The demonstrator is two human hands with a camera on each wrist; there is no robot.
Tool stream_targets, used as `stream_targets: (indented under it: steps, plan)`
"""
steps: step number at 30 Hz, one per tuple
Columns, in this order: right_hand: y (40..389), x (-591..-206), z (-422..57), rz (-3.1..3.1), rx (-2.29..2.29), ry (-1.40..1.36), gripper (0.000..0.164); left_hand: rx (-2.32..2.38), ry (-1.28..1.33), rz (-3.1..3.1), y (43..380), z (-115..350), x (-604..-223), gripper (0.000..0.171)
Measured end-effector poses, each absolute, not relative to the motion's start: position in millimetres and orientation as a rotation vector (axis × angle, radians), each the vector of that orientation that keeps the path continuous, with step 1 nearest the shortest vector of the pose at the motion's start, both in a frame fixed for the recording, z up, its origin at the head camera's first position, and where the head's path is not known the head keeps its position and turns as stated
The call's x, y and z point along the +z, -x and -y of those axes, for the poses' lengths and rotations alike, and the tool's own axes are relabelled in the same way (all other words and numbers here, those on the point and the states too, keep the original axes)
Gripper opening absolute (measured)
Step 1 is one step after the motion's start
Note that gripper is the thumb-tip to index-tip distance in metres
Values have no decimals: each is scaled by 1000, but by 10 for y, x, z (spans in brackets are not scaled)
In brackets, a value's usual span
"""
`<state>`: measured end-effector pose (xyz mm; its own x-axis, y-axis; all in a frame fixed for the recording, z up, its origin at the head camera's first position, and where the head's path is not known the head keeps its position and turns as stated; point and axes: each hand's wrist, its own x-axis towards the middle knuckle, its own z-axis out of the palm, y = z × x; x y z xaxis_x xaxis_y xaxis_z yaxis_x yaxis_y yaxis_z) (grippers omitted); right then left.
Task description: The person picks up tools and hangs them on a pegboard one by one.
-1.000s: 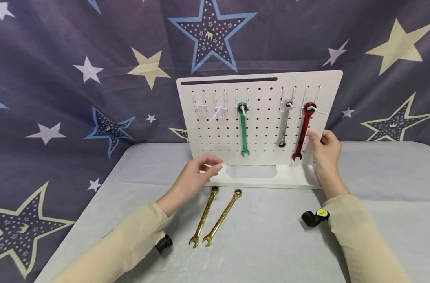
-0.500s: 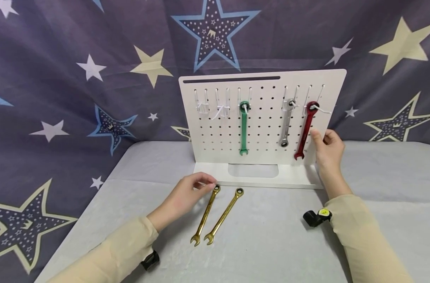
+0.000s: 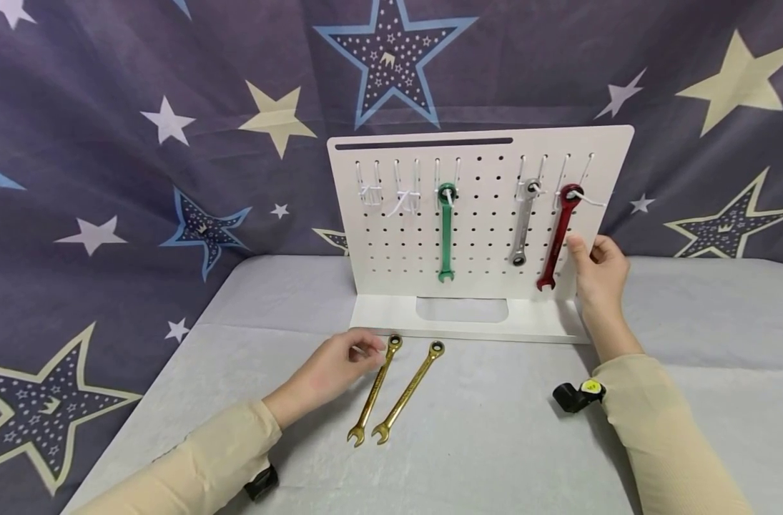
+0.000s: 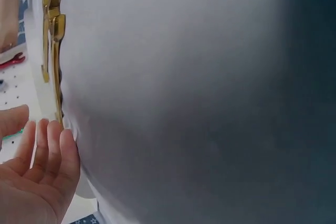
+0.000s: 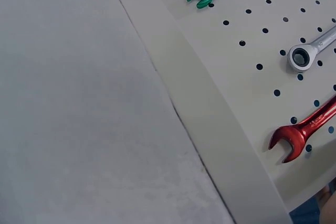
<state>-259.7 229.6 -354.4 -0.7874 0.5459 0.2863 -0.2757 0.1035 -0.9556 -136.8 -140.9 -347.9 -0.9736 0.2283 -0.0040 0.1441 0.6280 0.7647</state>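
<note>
Head view, left hand: the left hand (image 3: 332, 368) is over the counter (image 3: 481, 443), fingers released and loosely bent, beside the ring end of the left gold combination wrench (image 3: 375, 390); contact cannot be told
Head view, gold pair: the right gold combination wrench (image 3: 409, 391) lies just beside its twin; both flat, claw ends toward the person, ring ends near the front edge of the white base (image 3: 386, 313)
Head view, right hand: the right hand (image 3: 602, 286) grasps the side edge of the white pegboard (image 3: 558, 143), thumb across the front
Head view, hung wrenches: a green wrench (image 3: 446, 236), a silver wrench (image 3: 525, 224) and a red wrench (image 3: 559, 238) hang from wire hooks; two bare wire hooks (image 3: 370, 194) are at the left
Left wrist view, fingers: straightish, thumb well apart, nothing grasped; the gold pair runs up from the fingertips
Right wrist view, pegboard corner: lower ends of the three hung wrenches show; only a sliver of the hand is visible, so its grasp cannot be judged here
Risk, red wrench: it hangs close by the right thumb; a slip could knock it swinging
Risk, gold pair: a wide pinch might drag both; a low lift could catch the base
Risk, pegboard: a shove without that steadying grasp may shift it
</note>
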Motion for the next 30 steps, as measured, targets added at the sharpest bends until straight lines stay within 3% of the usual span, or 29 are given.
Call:
stream_targets:
  steps: [17,30]
  plan:
    - [2591,-3530,-2293,1815,1725,282,20,999,-260,-2755,1443,1332,-3448,32]
    - [2588,-3539,-2289,1788,1726,248,18,836,-313,-2758,1500,1335,-3391,28]
